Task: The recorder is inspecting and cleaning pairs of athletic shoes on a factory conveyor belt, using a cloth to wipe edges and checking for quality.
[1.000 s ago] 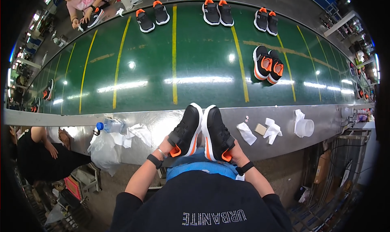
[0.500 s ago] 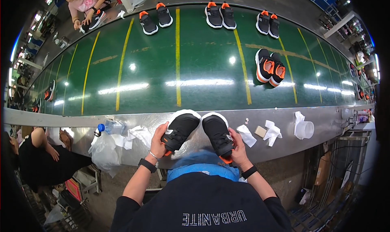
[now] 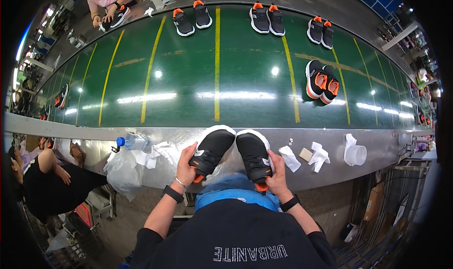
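My left hand (image 3: 187, 166) grips a black sneaker (image 3: 214, 149) with a white sole edge and orange lining by its heel and outer side. A matching black sneaker (image 3: 252, 151) is held the same way in my right hand (image 3: 278, 175). Both toes point away from me and lean toward each other, almost touching. The pair is over the metal ledge (image 3: 226, 167) in front of my body. My fingers beneath the shoes are hidden.
Beyond the ledge lies a green belt (image 3: 188, 80) with yellow lines, carrying several similar shoes (image 3: 322, 82). A bottle (image 3: 134, 141), plastic bag (image 3: 123, 170) and white cloths (image 3: 165, 152) sit left; a beige block (image 3: 305, 154) and a plastic cup (image 3: 355, 155) sit right. Other people work nearby.
The whole scene has shifted slightly rightward in view. The right sneaker has turned a little, showing more of its outer side. Both hands keep their hold.
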### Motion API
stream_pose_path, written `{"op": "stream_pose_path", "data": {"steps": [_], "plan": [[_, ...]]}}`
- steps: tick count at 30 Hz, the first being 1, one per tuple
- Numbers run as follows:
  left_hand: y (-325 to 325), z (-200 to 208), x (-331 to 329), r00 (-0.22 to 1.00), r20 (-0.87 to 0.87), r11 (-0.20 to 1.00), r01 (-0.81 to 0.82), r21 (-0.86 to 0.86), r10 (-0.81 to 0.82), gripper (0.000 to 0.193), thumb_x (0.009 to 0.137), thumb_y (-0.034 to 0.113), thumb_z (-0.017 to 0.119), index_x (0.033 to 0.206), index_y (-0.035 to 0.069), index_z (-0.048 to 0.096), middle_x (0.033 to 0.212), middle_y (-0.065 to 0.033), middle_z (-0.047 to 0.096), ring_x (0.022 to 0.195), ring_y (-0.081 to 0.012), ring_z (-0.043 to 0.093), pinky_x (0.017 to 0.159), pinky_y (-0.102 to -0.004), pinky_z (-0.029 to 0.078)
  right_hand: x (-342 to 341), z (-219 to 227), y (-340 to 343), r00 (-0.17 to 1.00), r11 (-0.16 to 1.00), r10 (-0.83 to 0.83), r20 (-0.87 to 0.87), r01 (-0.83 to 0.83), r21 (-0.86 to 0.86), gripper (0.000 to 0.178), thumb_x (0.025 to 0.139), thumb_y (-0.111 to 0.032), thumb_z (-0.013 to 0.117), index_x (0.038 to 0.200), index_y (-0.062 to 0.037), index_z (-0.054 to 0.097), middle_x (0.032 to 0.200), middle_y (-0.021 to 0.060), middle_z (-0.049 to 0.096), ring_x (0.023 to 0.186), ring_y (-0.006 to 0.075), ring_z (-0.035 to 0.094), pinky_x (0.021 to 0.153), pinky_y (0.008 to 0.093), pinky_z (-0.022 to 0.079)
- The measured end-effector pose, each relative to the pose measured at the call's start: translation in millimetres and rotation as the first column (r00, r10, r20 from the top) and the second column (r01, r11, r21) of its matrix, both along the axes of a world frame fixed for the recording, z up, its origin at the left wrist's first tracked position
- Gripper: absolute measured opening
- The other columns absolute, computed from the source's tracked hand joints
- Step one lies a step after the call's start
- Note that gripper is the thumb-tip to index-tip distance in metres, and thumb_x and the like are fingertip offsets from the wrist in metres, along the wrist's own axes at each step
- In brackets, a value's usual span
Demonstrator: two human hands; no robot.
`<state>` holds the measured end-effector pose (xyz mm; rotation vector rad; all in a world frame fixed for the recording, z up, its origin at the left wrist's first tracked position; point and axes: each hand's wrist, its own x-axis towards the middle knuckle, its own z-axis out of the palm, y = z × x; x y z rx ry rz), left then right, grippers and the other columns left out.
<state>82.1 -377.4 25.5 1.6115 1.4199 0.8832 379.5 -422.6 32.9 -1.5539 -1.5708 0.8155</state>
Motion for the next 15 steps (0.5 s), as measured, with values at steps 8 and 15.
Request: {"op": "stream_pose_path", "data": {"steps": [8,15], "plan": [[-22,-50,-23,0.728,0.656,0.708,0.357,-0.610,0.198,0.033,0.085,0.006,0.051,0.118,0.004,0.046,0.114,-0.0056,0.053,0.098,-0.0136,0.053,0.086,-0.0277,0.043,-6,26,13,0.728,0.896,-0.078,-0.681,-0.249,-0.368,0.065,0.072,-0.004,0.061,0.131,-0.0040,0.033,0.122,0.0094,0.047,0.109,0.0146,0.048,0.094,0.0273,0.035],[-17,-42,-20,0.764,0.640,0.749,0.376,-0.546,0.083,0.033,0.085,0.007,0.051,0.118,0.004,0.047,0.114,-0.0060,0.053,0.098,-0.0126,0.052,0.086,-0.0274,0.043,-4,26,13,0.704,0.899,-0.059,-0.708,-0.271,-0.345,0.064,0.073,-0.003,0.064,0.130,-0.0064,0.035,0.122,0.0089,0.048,0.110,0.0155,0.047,0.095,0.0282,0.034]]}}
